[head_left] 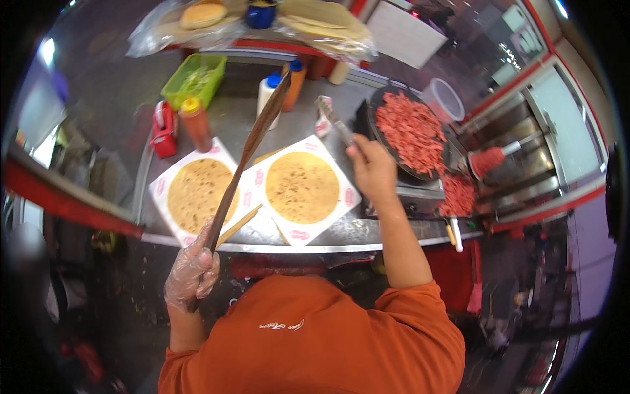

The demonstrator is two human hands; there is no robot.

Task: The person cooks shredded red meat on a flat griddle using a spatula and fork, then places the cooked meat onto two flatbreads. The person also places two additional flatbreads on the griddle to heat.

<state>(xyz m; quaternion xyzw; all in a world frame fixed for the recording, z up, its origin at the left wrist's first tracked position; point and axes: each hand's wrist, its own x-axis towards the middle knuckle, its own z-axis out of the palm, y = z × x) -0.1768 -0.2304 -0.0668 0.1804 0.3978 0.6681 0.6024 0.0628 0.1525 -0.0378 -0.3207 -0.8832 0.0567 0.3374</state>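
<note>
My left hand [191,274], in a clear plastic glove, is closed around the lower part of a long dark-brown wooden stick [244,161]. The stick slants up and away over the counter, passing above one of two round flatbreads. Each flatbread, the left one [197,190] and the right one [302,187], lies on a white paper sheet [296,235] with pink print. Bare and closed, my right hand [374,167] grips a narrow metal knife [338,125], its blade pointing away to the left. Just right of that hand, shredded reddish meat [410,131] heaps on a round black pan [375,105].
Behind the breads stand a yellow-capped sauce bottle [195,125], blue-capped bottles [268,98], a red box [164,131] and a green basket [213,85]. More meat [457,196] sits beside the stove [420,198], with handles jutting over the front edge. Bagged flatbreads [321,25] lie on the shelf.
</note>
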